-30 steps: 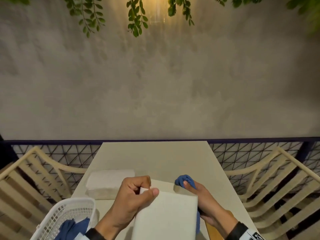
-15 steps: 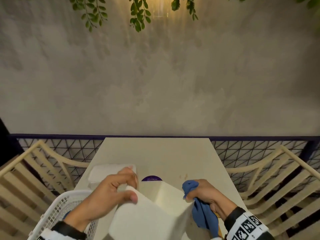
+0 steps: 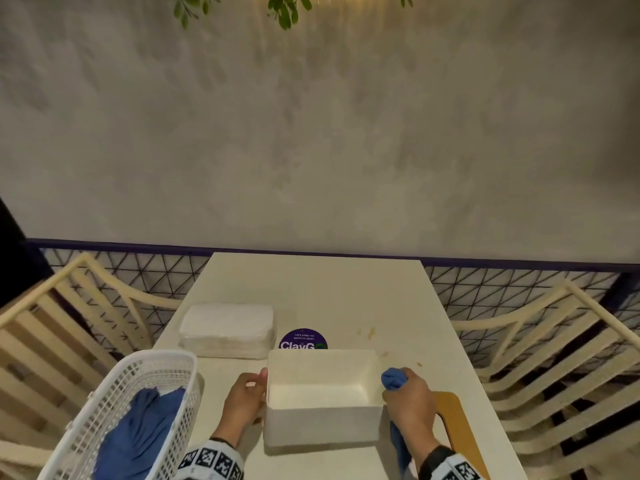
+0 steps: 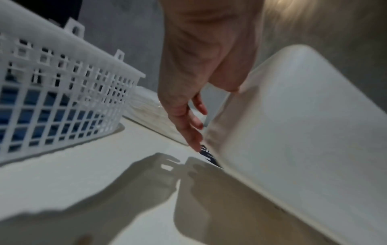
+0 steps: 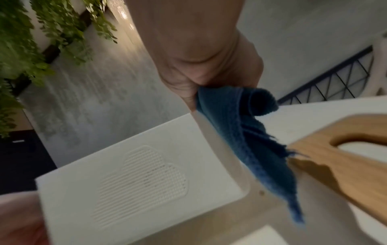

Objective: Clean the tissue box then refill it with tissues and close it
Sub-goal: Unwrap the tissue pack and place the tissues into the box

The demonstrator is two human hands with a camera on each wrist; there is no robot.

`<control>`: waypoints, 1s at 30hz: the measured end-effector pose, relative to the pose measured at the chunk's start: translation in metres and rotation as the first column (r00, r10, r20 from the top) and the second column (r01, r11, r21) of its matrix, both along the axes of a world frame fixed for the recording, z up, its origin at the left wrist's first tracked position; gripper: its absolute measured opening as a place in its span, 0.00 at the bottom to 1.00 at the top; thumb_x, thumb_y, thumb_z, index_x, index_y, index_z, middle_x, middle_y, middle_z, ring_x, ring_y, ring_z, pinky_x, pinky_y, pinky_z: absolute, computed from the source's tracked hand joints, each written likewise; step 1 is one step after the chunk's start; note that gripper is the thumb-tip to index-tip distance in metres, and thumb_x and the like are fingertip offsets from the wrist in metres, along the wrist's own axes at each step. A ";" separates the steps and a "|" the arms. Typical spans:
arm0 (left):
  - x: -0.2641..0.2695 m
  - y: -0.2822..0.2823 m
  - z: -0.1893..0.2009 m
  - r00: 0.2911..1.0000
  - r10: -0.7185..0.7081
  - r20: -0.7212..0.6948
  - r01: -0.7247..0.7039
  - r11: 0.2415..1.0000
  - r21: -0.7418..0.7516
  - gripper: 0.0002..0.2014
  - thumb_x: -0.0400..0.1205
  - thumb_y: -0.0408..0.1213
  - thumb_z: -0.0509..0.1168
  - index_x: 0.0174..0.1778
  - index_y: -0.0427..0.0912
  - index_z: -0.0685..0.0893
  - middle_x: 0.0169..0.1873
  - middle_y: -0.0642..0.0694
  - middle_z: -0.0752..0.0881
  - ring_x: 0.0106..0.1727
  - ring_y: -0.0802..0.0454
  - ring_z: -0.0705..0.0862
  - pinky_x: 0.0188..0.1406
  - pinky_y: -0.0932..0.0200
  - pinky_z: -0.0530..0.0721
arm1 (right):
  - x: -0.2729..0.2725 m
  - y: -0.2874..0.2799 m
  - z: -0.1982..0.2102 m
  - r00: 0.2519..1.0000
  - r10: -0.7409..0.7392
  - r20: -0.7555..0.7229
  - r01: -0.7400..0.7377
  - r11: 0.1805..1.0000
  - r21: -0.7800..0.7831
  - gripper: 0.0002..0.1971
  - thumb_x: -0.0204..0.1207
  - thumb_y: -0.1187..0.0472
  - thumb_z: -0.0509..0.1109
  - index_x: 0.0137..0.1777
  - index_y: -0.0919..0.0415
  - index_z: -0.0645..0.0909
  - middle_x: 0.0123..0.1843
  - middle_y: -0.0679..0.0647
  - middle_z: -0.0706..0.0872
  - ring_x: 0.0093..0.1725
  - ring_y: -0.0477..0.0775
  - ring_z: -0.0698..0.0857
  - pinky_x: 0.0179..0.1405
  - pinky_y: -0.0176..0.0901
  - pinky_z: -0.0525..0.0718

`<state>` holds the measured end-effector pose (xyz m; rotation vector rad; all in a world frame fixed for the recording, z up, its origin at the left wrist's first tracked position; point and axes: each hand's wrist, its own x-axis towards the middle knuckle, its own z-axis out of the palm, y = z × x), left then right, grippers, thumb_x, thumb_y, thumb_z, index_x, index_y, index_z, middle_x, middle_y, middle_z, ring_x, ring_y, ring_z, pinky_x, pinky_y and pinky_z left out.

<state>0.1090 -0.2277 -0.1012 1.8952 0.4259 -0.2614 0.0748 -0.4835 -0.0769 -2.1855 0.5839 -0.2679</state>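
One tissue box (image 3: pixel 323 398) sits open side up, empty, at the table's (image 3: pixel 311 289) near edge. My left hand (image 3: pixel 242 400) lies with straight fingers against its left wall; my right hand (image 3: pixel 410 400) clutches a blue cloth (image 3: pixel 393 377) at its right wall. I judge wiping nearly done; refill and closing remain. One tissue pack (image 3: pixel 227 330) beyond-left of box, one wooden lid (image 3: pixel 457 424) right, one basket (image 3: pixel 138 410) left, holding a second cloth.

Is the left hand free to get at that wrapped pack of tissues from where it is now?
Probably yes. The left hand only rests on the tissue box's left side, holding nothing, and the tissue pack lies just beyond it with bare table between. The white basket sits off to the side.
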 end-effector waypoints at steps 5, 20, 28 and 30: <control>0.009 -0.015 -0.007 0.999 -0.013 -0.035 0.014 1.000 0.012 0.24 0.85 0.51 0.50 0.63 0.36 0.78 0.57 0.35 0.84 0.56 0.40 0.81 0.54 0.53 0.78 | -0.006 0.011 -0.031 0.990 -0.040 0.136 0.014 0.983 0.186 0.23 0.71 0.83 0.63 0.36 0.49 0.78 0.33 0.42 0.83 0.34 0.46 0.81 0.27 0.26 0.75; 0.027 -0.027 -0.016 0.998 0.066 0.006 -0.065 0.993 -0.103 0.16 0.87 0.41 0.51 0.60 0.44 0.83 0.61 0.39 0.85 0.54 0.46 0.81 0.59 0.54 0.77 | 0.013 -0.006 -0.026 0.987 0.079 0.139 -0.118 0.945 0.304 0.12 0.75 0.77 0.67 0.46 0.58 0.77 0.34 0.48 0.81 0.36 0.49 0.78 0.31 0.21 0.76; -0.027 -0.065 0.024 0.932 0.133 0.337 -0.117 0.991 -0.066 0.09 0.82 0.31 0.61 0.52 0.48 0.81 0.56 0.45 0.83 0.54 0.49 0.82 0.47 0.69 0.78 | 0.007 -0.004 -0.006 0.969 0.041 0.244 -0.155 0.870 0.469 0.19 0.73 0.53 0.76 0.33 0.62 0.70 0.28 0.51 0.79 0.40 0.56 0.83 0.29 0.28 0.70; -0.045 -0.076 0.030 0.963 -0.013 0.269 0.049 0.991 -0.127 0.09 0.81 0.34 0.63 0.52 0.54 0.81 0.56 0.44 0.83 0.50 0.57 0.82 0.44 0.75 0.78 | 0.008 0.012 -0.001 0.958 0.146 0.247 -0.243 0.872 0.426 0.21 0.67 0.47 0.77 0.29 0.65 0.78 0.27 0.61 0.83 0.33 0.57 0.82 0.28 0.25 0.73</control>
